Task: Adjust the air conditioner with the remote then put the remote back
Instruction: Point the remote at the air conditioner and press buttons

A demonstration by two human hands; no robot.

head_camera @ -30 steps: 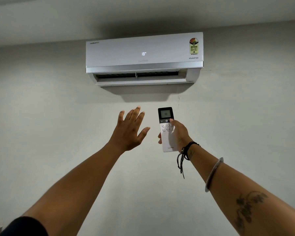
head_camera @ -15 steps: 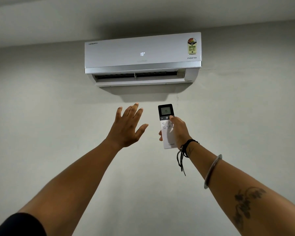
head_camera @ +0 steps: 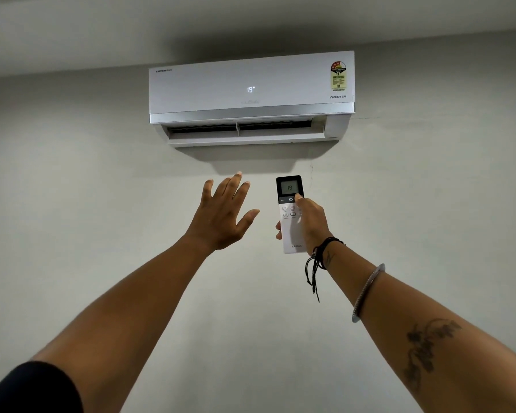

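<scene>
remote [head_camera: 290,214], a white one with a dark screen reading 19, sits upright in the right hand [head_camera: 312,225], just below the air conditioner [head_camera: 251,87] at about 5 o'clock from its vent, aimed up so the signal can reach it, thumb on the buttons under the screen. the left hand [head_camera: 222,214] holds nothing, fingers spread wide at 9 o'clock from the remote, likely feeling for the airflow; the unit also shows 19.

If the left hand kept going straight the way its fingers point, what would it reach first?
Probably the air conditioner: the open left hand points up toward its open louver, with nothing between. Depth is unclear, so it might meet the wall below the unit.
</scene>
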